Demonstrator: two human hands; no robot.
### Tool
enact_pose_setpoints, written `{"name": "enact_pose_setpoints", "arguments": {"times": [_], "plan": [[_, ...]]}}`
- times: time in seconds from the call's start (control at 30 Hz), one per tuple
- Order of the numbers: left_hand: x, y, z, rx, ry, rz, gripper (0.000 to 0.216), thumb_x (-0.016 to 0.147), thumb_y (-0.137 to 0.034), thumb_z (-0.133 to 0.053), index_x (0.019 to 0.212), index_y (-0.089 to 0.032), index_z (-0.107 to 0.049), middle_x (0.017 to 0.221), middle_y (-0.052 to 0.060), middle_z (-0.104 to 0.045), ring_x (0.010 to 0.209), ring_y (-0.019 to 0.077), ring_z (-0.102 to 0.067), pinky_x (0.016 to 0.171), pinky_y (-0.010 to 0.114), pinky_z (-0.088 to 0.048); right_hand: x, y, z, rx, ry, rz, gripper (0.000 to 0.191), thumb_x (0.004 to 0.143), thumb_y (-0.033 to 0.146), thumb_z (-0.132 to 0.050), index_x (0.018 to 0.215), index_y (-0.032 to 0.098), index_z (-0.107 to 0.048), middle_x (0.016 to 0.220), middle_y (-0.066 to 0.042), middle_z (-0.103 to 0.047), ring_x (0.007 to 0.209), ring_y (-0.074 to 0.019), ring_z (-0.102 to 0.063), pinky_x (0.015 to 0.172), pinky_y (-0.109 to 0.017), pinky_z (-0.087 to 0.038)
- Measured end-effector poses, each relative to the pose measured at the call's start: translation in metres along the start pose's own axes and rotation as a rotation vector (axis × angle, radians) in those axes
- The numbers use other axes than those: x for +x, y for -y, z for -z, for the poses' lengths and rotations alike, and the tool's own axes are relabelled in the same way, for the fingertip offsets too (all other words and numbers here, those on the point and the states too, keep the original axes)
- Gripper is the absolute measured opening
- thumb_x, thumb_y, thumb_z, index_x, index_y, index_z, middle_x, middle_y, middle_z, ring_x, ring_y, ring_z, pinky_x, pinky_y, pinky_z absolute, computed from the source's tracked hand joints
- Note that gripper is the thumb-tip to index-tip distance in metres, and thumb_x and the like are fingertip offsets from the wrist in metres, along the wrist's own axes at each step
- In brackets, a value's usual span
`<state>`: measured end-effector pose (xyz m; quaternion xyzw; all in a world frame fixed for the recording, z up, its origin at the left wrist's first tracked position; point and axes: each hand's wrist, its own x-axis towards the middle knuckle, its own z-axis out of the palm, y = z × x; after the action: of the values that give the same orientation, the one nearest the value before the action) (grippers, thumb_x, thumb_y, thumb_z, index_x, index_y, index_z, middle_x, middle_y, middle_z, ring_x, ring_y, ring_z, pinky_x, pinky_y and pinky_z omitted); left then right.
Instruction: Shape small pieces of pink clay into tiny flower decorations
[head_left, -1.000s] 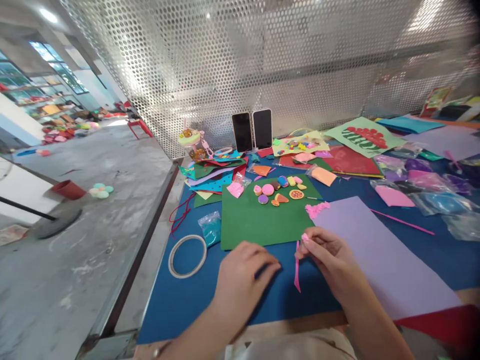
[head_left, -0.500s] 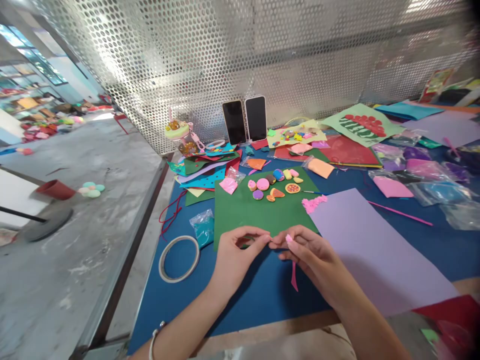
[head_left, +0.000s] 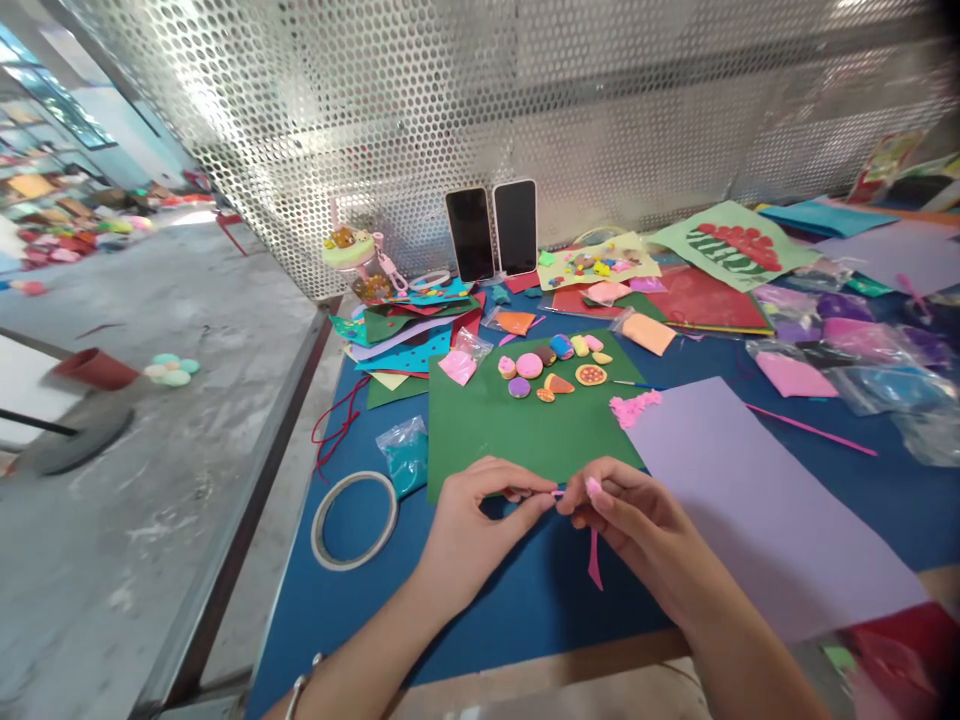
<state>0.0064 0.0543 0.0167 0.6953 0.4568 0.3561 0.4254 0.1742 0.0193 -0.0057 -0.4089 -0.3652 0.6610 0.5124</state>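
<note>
My left hand (head_left: pixel 476 530) is closed in a pinch over the front edge of a green foam sheet (head_left: pixel 480 430). Its thumb and forefinger grip one end of a tiny pink bit (head_left: pixel 557 492), likely clay. Close beside it, my right hand (head_left: pixel 637 520) is closed too, its fingertips at the bit's other end. Below the right palm hangs a flat, pointed pink plastic clay tool (head_left: pixel 595 562), its upper part hidden by the fingers. A pink lump (head_left: pixel 592 487) shows by the right thumb tip. Small clay foods, among them a clay pizza (head_left: pixel 591 374), lie on the green sheet.
A lilac sheet (head_left: pixel 757 510) with pink clay crumbs (head_left: pixel 634 406) lies right. On the left are a tape roll (head_left: pixel 319 540) and a bag of teal clay (head_left: pixel 407 465). Two phones (head_left: pixel 516 228) lean on the perforated metal panel (head_left: pixel 585 120). Clay bags (head_left: pixel 795 372) crowd the right.
My hands have moved slightly right and lower in view, still close together. The small pink bit now shows between the fingertips. The view has shifted slightly.
</note>
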Motion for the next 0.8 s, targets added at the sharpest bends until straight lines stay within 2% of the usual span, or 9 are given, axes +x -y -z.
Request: {"name": "enact_pose_setpoints", "arguments": {"times": [0.13, 0.23, 0.33, 0.47, 0.53, 0.67, 0.73, 0.8], "plan": [[0.0, -0.002, 0.001, 0.039, 0.006, -0.052, 0.008, 0.075, -0.018, -0.065, 0.073, -0.019, -0.072, 0.071, 0.003, -0.072, 0.068, 0.0155, -0.062, 0.063, 0.026, -0.049, -0.002, 0.003, -0.004, -0.041, -0.041, 0.0, 0.022, 0.078, 0.042, -0.066, 0.072, 0.021, -0.064, 0.076, -0.004, -0.065, 0.074, -0.0159, -0.059, 0.065, -0.023, -0.048], [-0.001, -0.003, 0.001, 0.047, -0.012, -0.068, 0.007, 0.076, -0.018, -0.064, 0.071, -0.018, -0.07, 0.07, 0.003, -0.07, 0.067, 0.0145, -0.061, 0.063, 0.025, -0.048, -0.002, 0.003, -0.008, -0.014, -0.091, 0.009, 0.022, 0.076, 0.042, -0.068, 0.071, 0.021, -0.063, 0.085, -0.003, -0.066, 0.073, -0.0153, -0.061, 0.061, -0.022, -0.048], [-0.002, -0.002, 0.0, 0.057, -0.015, -0.085, 0.008, 0.076, -0.018, -0.063, 0.07, -0.017, -0.068, 0.069, 0.003, -0.068, 0.065, 0.0138, -0.06, 0.061, 0.024, -0.047, -0.001, 0.001, -0.01, 0.011, -0.093, 0.002, 0.02, 0.076, 0.04, -0.068, 0.071, 0.021, -0.063, 0.087, -0.004, -0.066, 0.076, -0.0155, -0.063, 0.063, -0.022, -0.05], [-0.003, 0.004, -0.001, 0.174, -0.003, -0.136, 0.009, 0.078, -0.016, -0.061, 0.071, -0.017, -0.066, 0.07, 0.003, -0.067, 0.067, 0.0138, -0.059, 0.063, 0.025, -0.047, -0.004, 0.0, -0.006, -0.125, -0.087, 0.047, 0.017, 0.079, 0.037, -0.065, 0.074, 0.021, -0.061, 0.081, -0.004, -0.067, 0.076, -0.0166, -0.064, 0.065, -0.023, -0.05], [-0.005, 0.008, -0.001, 0.327, -0.004, -0.251, 0.009, 0.081, -0.016, -0.059, 0.073, -0.018, -0.065, 0.073, 0.002, -0.068, 0.07, 0.0141, -0.059, 0.065, 0.026, -0.045, -0.009, 0.0, -0.002, -0.306, -0.119, 0.103, 0.014, 0.082, 0.035, -0.062, 0.077, 0.022, -0.061, 0.083, -0.004, -0.067, 0.075, -0.0175, -0.064, 0.066, -0.025, -0.05], [-0.013, 0.015, -0.005, 0.811, 0.066, -0.622, 0.013, 0.085, -0.013, -0.054, 0.08, -0.017, -0.064, 0.077, 0.002, -0.069, 0.071, 0.0151, -0.057, 0.065, 0.029, -0.039, -0.019, -0.005, 0.006, -0.751, -0.167, 0.21, 0.007, 0.086, 0.028, -0.056, 0.082, 0.024, -0.06, 0.077, -0.003, -0.066, 0.072, -0.0196, -0.063, 0.064, -0.028, -0.048], [-0.018, 0.017, -0.01, 0.958, 0.097, -0.727, 0.015, 0.086, -0.009, -0.052, 0.077, -0.016, -0.063, 0.074, 0.002, -0.067, 0.071, 0.0153, -0.056, 0.063, 0.03, -0.037, -0.022, -0.01, 0.008, -0.883, -0.138, 0.262, 0.007, 0.087, 0.025, -0.053, 0.082, 0.025, -0.058, 0.069, -0.001, -0.064, 0.069, -0.0192, -0.062, 0.064, -0.028, -0.048], [-0.021, 0.019, -0.014, 1.005, 0.086, -0.789, 0.014, 0.085, -0.01, -0.053, 0.075, -0.015, -0.061, 0.073, 0.002, -0.065, 0.071, 0.0154, -0.054, 0.062, 0.03, -0.035, -0.022, -0.014, 0.008, -0.963, -0.104, 0.316, 0.007, 0.088, 0.021, -0.05, 0.084, 0.025, -0.055, 0.067, 0.0, -0.063, 0.068, -0.0187, -0.061, 0.066, -0.029, -0.047]]}}
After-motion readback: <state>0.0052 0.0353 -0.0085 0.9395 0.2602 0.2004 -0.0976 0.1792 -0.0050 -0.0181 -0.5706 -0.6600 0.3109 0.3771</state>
